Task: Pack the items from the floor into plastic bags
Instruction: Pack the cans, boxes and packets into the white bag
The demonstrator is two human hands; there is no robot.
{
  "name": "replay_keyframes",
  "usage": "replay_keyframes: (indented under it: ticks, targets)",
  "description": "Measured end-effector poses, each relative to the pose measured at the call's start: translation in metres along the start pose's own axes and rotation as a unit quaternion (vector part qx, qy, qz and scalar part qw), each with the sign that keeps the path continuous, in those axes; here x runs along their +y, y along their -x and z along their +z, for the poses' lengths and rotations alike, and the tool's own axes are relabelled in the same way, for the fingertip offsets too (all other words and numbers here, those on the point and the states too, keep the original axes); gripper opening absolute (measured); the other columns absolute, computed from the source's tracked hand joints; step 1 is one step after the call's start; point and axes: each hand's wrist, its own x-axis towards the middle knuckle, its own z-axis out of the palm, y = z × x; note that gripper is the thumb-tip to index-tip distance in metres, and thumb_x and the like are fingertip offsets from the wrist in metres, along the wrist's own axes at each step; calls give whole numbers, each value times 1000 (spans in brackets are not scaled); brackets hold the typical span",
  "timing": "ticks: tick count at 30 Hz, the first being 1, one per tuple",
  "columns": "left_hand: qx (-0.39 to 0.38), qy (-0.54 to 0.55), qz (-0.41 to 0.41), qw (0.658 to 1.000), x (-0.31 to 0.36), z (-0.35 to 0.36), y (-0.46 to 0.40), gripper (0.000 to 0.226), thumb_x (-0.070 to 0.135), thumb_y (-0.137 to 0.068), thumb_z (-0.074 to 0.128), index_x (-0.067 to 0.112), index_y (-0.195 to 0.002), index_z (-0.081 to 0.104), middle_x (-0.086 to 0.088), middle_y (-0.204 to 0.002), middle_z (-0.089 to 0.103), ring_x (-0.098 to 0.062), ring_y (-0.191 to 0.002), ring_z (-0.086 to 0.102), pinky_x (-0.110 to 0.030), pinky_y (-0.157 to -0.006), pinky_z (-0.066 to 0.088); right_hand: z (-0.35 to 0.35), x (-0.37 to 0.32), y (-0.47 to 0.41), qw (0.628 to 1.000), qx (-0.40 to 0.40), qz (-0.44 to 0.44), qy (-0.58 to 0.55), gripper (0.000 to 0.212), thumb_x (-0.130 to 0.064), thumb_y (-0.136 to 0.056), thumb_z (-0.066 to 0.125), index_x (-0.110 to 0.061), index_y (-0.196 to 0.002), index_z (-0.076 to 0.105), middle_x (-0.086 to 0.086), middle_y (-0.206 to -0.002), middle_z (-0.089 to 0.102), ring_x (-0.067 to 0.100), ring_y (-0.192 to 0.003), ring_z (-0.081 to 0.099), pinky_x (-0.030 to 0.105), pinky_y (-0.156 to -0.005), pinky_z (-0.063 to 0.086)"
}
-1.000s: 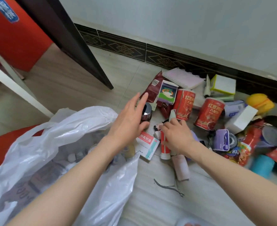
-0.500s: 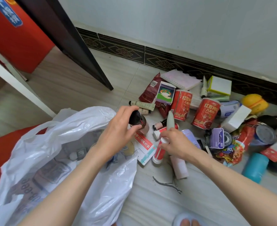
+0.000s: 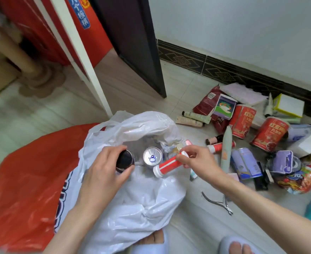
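Observation:
A white plastic bag [image 3: 138,204] lies open on the floor in front of me, with a silver can top [image 3: 152,156] showing inside. My left hand [image 3: 103,173] grips a small dark jar [image 3: 124,160] over the bag's mouth. My right hand [image 3: 196,160] holds a red and white tube [image 3: 169,165] above the bag opening, tilted with its white cap down to the left. A heap of items remains on the floor to the right: two red cans [image 3: 269,133], a pale green bottle [image 3: 226,149], boxes and snack packets.
A red plastic bag [image 3: 28,182] lies at the left under the white one. Metal nail nippers [image 3: 218,202] rest on the tiles by my right forearm. A dark door [image 3: 132,43] and a white frame post [image 3: 77,52] stand behind. My slippered feet [image 3: 237,244] are at the bottom edge.
Both hands have lifted off the pile and swung left over the white bag, the left carrying the dark jar, the right the red and white tube. The view has shifted left.

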Motion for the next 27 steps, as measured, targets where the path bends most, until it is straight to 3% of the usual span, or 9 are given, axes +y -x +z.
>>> replay_keyframes:
  ticks: [2,5,9,12,15,22,25,27]
  targets:
    - [-17,-51,5,999,-11,10,8,48,26,-68,77,15,-110,57,-3,-101,59,-24,-94,57,-38,-74,53,25,9,-1,999,-17,32,1,5,-18,-77,69,-19,-81,68,2,-72,64,20,-69,64,25,-61,48]
    - [-40,-79,2,996,-26,26,11,53,13,-60,84,8,-107,59,-9,-99,62,-27,-95,55,-33,-80,46,57,19,-5,997,-8,39,66,19,-22,-78,67,-16,-96,68,-1,-84,63,16,-82,59,20,-68,37]
    - [-35,-95,1,995,-35,40,9,55,6,-57,85,1,-105,61,-15,-96,63,-35,-90,59,-31,-83,36,77,26,-9,997,-10,53,55,23,-18,-83,62,-12,-105,63,0,-91,59,14,-87,55,18,-72,33]
    - [-39,-96,3,995,-32,43,5,55,5,-57,84,1,-107,61,-15,-98,60,-34,-87,61,-35,-71,51,83,32,-10,995,-27,77,56,19,-12,-85,57,-10,-104,59,7,-99,64,20,-93,57,24,-79,40]
    - [-50,-107,-9,993,-27,45,5,60,4,-57,83,-1,-112,60,-16,-99,59,-34,-85,62,-36,-57,55,81,36,-6,991,-58,53,110,22,-9,-86,53,-8,-107,59,12,-110,66,25,-103,59,30,-90,43]
    - [-56,-137,-19,989,-22,50,23,58,0,-65,78,-4,-119,56,-22,-122,58,-35,-111,57,-41,-89,48,50,36,9,985,-16,-84,150,33,-16,-89,53,-13,-123,54,4,-126,55,18,-118,51,22,-98,34]
    - [-20,-131,21,991,-14,49,28,40,10,-84,55,0,-123,52,-19,-128,53,-33,-121,48,-39,-100,35,26,48,15,980,20,-101,171,33,-17,-89,53,-14,-123,53,2,-127,54,18,-119,50,24,-97,34]
    - [-13,-116,45,992,1,49,27,41,16,-86,41,4,-124,50,-18,-131,51,-31,-126,39,-42,-102,31,6,62,20,977,43,-78,192,34,-19,-90,52,-16,-124,51,1,-128,52,19,-119,49,28,-96,37]
